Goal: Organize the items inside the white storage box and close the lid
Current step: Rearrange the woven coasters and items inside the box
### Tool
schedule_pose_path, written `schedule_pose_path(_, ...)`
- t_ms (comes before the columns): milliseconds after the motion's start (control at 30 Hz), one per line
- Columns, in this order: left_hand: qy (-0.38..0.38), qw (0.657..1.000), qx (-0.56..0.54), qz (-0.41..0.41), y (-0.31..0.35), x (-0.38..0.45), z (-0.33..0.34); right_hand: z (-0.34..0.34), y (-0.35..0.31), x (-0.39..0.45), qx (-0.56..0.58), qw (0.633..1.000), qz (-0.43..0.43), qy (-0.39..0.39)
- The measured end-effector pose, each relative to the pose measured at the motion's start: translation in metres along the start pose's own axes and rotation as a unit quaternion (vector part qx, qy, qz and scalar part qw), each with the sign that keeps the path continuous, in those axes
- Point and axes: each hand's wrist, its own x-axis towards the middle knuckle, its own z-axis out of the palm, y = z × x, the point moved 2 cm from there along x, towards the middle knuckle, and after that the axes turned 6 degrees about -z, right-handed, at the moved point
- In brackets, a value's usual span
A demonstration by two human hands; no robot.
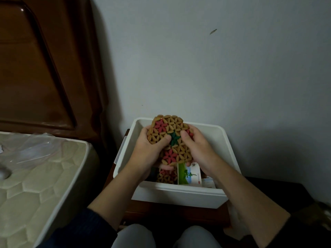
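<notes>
The white storage box [222, 140] is sitting lidless at lower centre of the frame, on a dark wooden stand [175, 212] pushed against the pale wall [215, 59]. Both hands are holding a beaded mat [170, 138] upright above the box's open top; it is woven from tan oval beads with red flowers and one green flower in the middle. The left hand [152, 149] is gripping the mat's left edge, thumb pressing on the front face and fingers curling behind. The right hand [197, 145] is gripping the right edge the same way, thumb lying beside the green flower. The mat's upper end is rising past the box's back wall in the picture, and its lower end is dipping inside the rim.

Inside the box, a second beaded mat [165, 176] of the same pattern is lying low at the front left, partly in shadow. Just right of it a picture card [189, 173] is standing on edge, showing a green tree, blue water and a printed character at its top corner. More flat printed things [208, 182] are lying further right; what they are I cannot tell.

At the left of the frame a quilted cream mattress [35, 185] is carrying a crumpled clear plastic bag [30, 147], with a dark wooden headboard [44, 68] rising behind it in the upper left. Grey-clad knees [136, 237] are showing along the bottom edge.
</notes>
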Motion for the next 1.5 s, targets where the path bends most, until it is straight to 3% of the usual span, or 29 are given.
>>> schedule_pose_path(100,0.049,0.998,-0.016,0.031,-0.005,0.000,-0.011,-0.007,0.001,0.015,-0.045,0.999,0.021,-0.013)
schedule_pose_path(167,0.108,0.993,-0.029,0.037,-0.012,-0.001,-0.024,-0.019,0.014,0.027,-0.162,0.986,0.031,0.020)
schedule_pose_path(233,0.156,0.986,-0.018,0.049,-0.018,-0.003,-0.036,-0.027,0.036,0.037,-0.306,0.949,0.076,0.018)
schedule_pose_path(300,0.176,0.982,-0.008,0.064,-0.021,-0.003,-0.040,-0.022,0.063,0.040,-0.386,0.906,0.160,-0.062)
schedule_pose_path(367,0.182,0.980,0.007,0.080,-0.022,-0.003,-0.039,-0.010,0.081,0.039,-0.392,0.887,0.209,-0.131)
schedule_pose_path(433,0.189,0.976,0.046,0.100,-0.024,-0.003,-0.037,0.002,0.088,0.043,-0.398,0.881,0.199,-0.160)
schedule_pose_path(500,0.196,0.970,0.080,0.115,-0.027,-0.003,-0.037,0.012,0.090,0.049,-0.435,0.868,0.175,-0.163)
schedule_pose_path(667,0.195,0.974,0.050,0.102,-0.027,-0.002,-0.039,0.033,0.092,0.055,-0.448,0.859,0.168,-0.184)
schedule_pose_path(867,0.199,0.975,0.047,0.086,-0.027,0.001,-0.040,0.033,0.092,0.058,-0.490,0.843,0.161,-0.152)
schedule_pose_path(1000,0.197,0.976,0.039,0.085,-0.028,0.002,-0.041,0.027,0.095,0.059,-0.449,0.858,0.196,-0.154)
schedule_pose_path(1167,0.209,0.972,0.049,0.094,-0.028,0.003,-0.042,0.021,0.095,0.052,-0.255,0.912,0.301,-0.112)
schedule_pose_path(1233,0.214,0.971,0.054,0.098,-0.028,0.003,-0.042,0.018,0.093,0.050,-0.221,0.927,0.286,-0.098)
schedule_pose_path(1500,0.240,0.963,0.078,0.100,-0.026,0.001,-0.041,-0.018,0.049,0.044,-0.270,0.950,0.157,0.006)
